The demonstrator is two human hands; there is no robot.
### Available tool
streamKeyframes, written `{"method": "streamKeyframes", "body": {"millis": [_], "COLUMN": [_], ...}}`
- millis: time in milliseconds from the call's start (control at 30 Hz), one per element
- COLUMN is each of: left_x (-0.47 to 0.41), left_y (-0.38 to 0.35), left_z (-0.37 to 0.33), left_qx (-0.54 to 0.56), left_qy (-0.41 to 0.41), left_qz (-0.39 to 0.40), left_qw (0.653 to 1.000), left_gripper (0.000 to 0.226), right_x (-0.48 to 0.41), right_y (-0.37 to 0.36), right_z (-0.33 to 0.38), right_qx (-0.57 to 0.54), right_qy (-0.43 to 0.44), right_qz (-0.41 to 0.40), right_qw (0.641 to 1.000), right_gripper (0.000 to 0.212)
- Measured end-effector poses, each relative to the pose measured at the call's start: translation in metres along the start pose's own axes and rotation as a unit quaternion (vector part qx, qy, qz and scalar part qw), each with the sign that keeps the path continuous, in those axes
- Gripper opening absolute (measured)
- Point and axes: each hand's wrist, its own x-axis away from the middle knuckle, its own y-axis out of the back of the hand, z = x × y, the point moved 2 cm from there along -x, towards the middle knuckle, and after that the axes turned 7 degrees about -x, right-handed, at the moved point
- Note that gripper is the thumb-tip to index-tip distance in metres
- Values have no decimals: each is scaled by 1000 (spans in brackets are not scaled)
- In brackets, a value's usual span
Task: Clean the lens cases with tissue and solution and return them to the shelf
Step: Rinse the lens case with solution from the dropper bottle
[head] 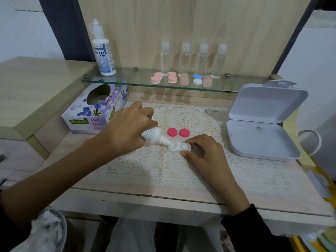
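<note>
Centre of frame: grasps a tilted small bottle (pixel 151 136) in the left grip (pixel 127 130), nozzle at the left well of the open white case (pixel 179 148) on the worktop (pixel 163 202) mat (pixel 187 119). Pinches the case's right end with the right grip (pixel 203 151). Just above: two pink caps (pixel 172 132). Upper centre: more cases (pixel 172 77) on the glass shelf (pixel 127 80). Left: tissue box (pixel 91 113). Right: open grey box (pixel 261 139).
</note>
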Motion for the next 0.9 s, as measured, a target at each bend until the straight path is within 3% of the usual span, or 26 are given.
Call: {"method": "streamKeyframes", "body": {"millis": [300,900], "left_x": [8,-17], "left_y": [-7,-4], "left_z": [12,-18], "left_qx": [88,8], "left_qy": [88,5], "left_qz": [19,44], "left_qw": [992,999], "left_gripper": [56,49], "right_x": [-1,-2], "right_y": [0,0], "right_z": [1,1], "right_qx": [-2,26], "right_qy": [-9,2], "right_qz": [-2,5], "right_qw": [1000,1000], "right_gripper": [15,20]}}
